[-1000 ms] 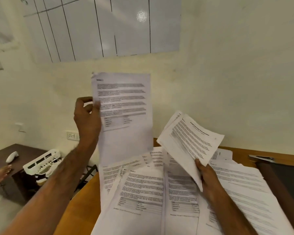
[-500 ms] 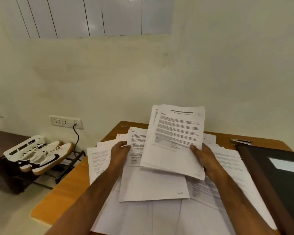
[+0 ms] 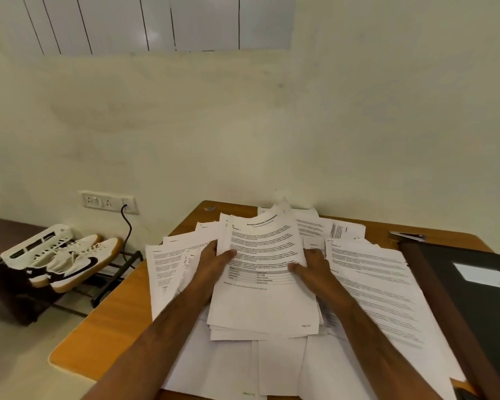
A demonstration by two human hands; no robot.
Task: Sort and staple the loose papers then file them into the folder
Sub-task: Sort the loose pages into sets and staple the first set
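A small stack of printed sheets [image 3: 264, 301] lies on top of the spread of loose papers [image 3: 378, 287] covering the wooden table [image 3: 110, 327]. My left hand [image 3: 214, 262] grips the stack's left edge, thumb on the top page. My right hand [image 3: 312, 268] grips its right edge the same way. The black folder [image 3: 479, 298] with a white label lies shut at the table's right side. A metal stapler [image 3: 407, 235] sits just beyond the folder's far corner.
The table stands against a pale wall. To the left, on the floor, a black rack holds white sneakers [image 3: 78, 262] and a white plastic basket [image 3: 35, 245]. A wall socket [image 3: 107, 201] has a black cord plugged in.
The single sheet in my raised left hand came down and joined the sheets in my right hand. Both hands now hold one stack lowered onto the pile.
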